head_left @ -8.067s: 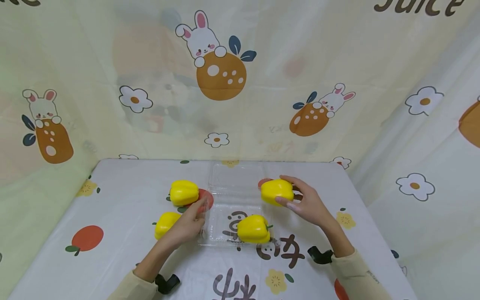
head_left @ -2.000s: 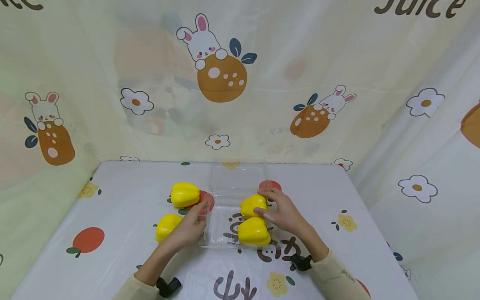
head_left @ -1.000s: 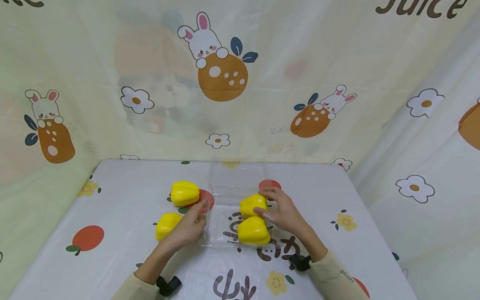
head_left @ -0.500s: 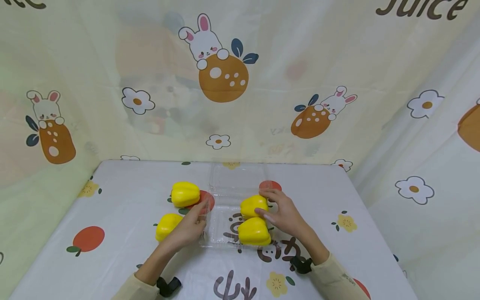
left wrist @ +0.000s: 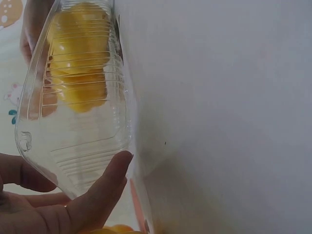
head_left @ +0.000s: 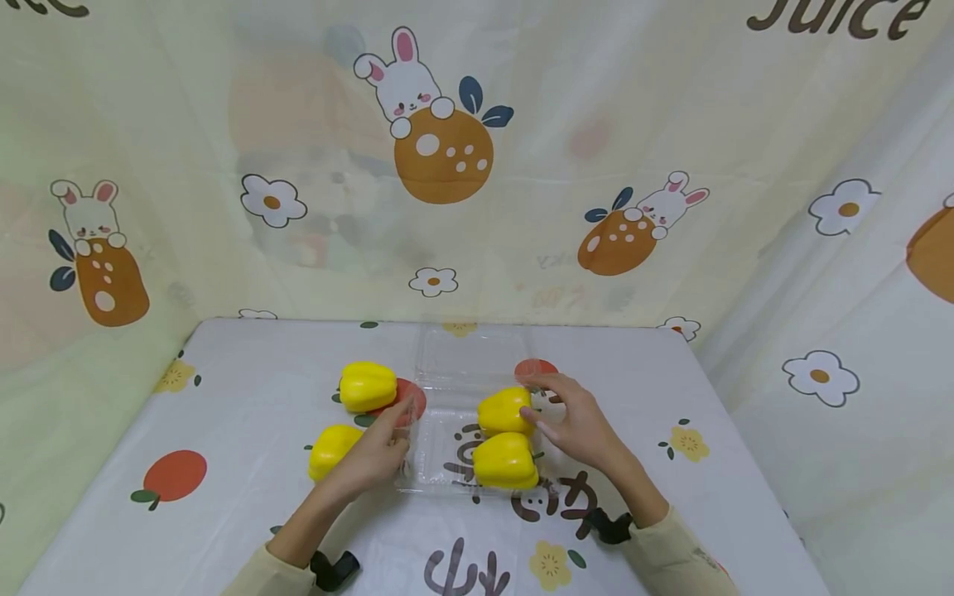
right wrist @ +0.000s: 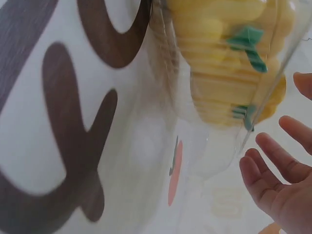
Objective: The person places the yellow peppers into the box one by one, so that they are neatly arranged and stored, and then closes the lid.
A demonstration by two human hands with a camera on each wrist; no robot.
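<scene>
A clear plastic clamshell box (head_left: pixel 440 468) lies with its lid folded back on the table. Two yellow bell peppers sit side by side in its right half: a rear pepper (head_left: pixel 503 410) and a front pepper (head_left: pixel 505 461). My right hand (head_left: pixel 585 422) is beside the rear pepper, fingers spread; in the right wrist view the hand (right wrist: pixel 287 180) stands apart from the peppers. At the box's left side, my left hand (head_left: pixel 376 451) rests its extended fingers (left wrist: pixel 105 187) against the clear wall. Two more yellow peppers, a far one (head_left: pixel 368 386) and a near one (head_left: pixel 331 449), lie left of the box.
The clear lid (head_left: pixel 473 352) lies behind the box, towards the table's back edge. The table (head_left: pixel 246 397) has a white printed cloth, and a patterned curtain (head_left: pixel 522 232) hangs behind it. Black wrist mounts (head_left: pixel 334 571) sit on both arms.
Over these frames my right hand brought a pepper from the box's right into its rear right part. Just now it has let go and drawn slightly right. The left hand has stayed put.
</scene>
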